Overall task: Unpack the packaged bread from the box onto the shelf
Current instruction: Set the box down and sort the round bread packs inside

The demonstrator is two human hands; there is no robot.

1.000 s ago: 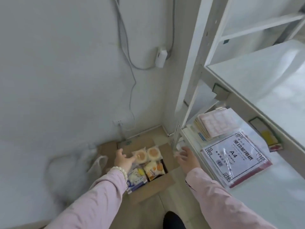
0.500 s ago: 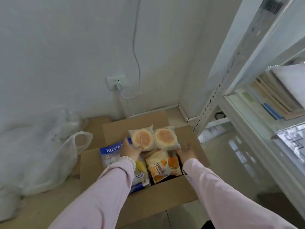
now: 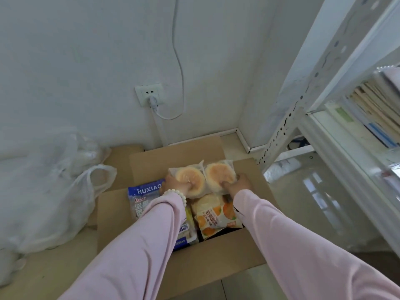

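Observation:
An open cardboard box (image 3: 216, 265) sits on the floor below me. At its far side lie two round buns in clear wrappers. My left hand (image 3: 176, 186) grips the left bun pack (image 3: 188, 177). My right hand (image 3: 238, 185) grips the right bun pack (image 3: 218, 173). Nearer me in the box lie an orange-printed bread pack (image 3: 214, 217) and a blue-and-white pack (image 3: 142, 195), partly hidden by my left sleeve. The white shelf (image 3: 350, 148) stands at the right.
A white plastic bag (image 3: 49, 187) slumps on the floor left of the box. A wall socket (image 3: 149, 94) with a plugged cable is behind the box. Stacked papers and books (image 3: 374, 109) fill the shelf at the right. The shelf's upright post (image 3: 287, 120) stands close to the box.
Both hands have moved forward from the middle of the box onto the two round bun packs and closed on them. The camera has come closer to the box.

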